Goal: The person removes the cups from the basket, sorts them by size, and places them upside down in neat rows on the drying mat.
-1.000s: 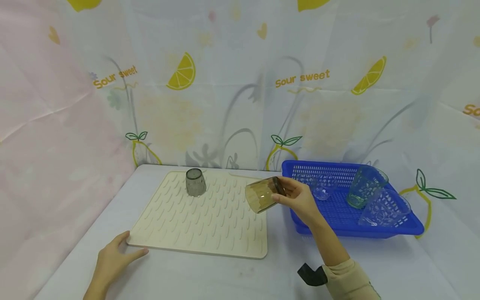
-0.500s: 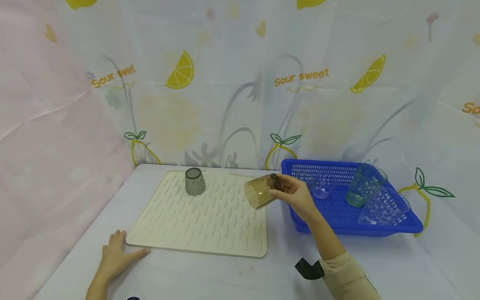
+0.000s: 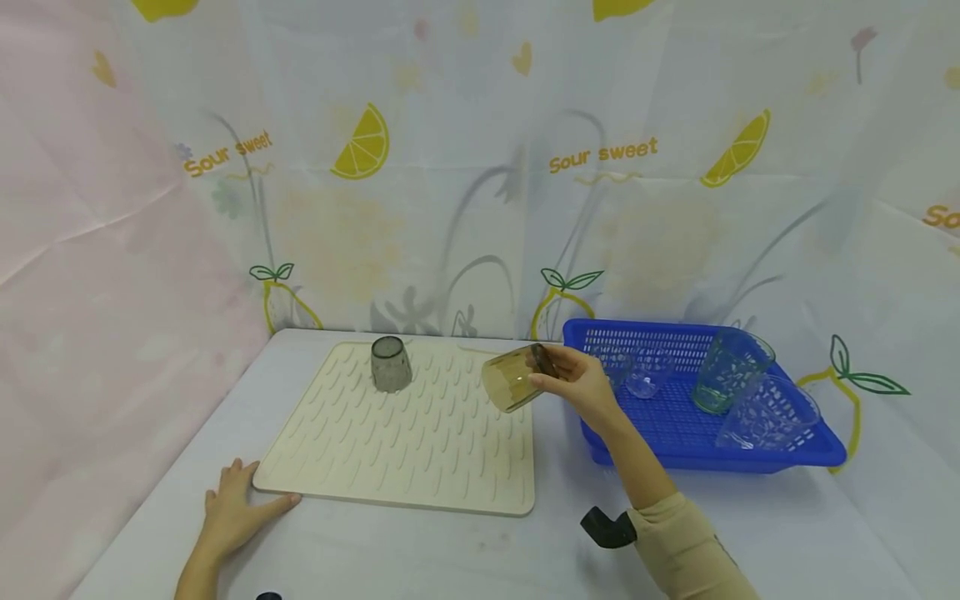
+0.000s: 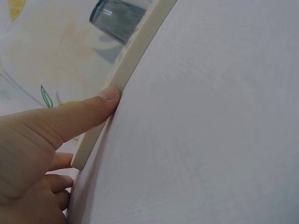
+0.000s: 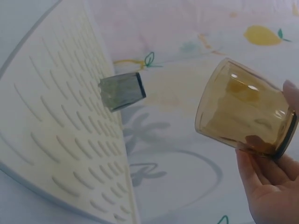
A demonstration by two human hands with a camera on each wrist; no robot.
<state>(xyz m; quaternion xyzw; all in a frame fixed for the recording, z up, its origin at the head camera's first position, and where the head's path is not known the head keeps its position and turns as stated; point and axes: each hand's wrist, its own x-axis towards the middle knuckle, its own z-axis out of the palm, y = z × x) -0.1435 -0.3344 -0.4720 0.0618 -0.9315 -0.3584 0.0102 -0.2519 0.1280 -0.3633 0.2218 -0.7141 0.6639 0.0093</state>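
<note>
Held in the air over the right side of the cream drying mat is an amber glass, tilted with its mouth toward the lower left. My right hand grips it near its thick base, thumb on one side and fingers on the other, as the right wrist view also shows. A grey glass stands upside down on the mat's back left part. My left hand lies at the mat's front left corner, fingers spread. In the left wrist view its thumb touches the mat's edge.
A blue plastic basket stands at the right of the white table. Inside lie a greenish glass, a clear glass and small clear glassware. A lemon-printed cloth hangs behind the table.
My right hand has carried the amber glass slightly left and up. My left hand's fingers have spread at the mat's corner. The grey glass has stayed in place.
</note>
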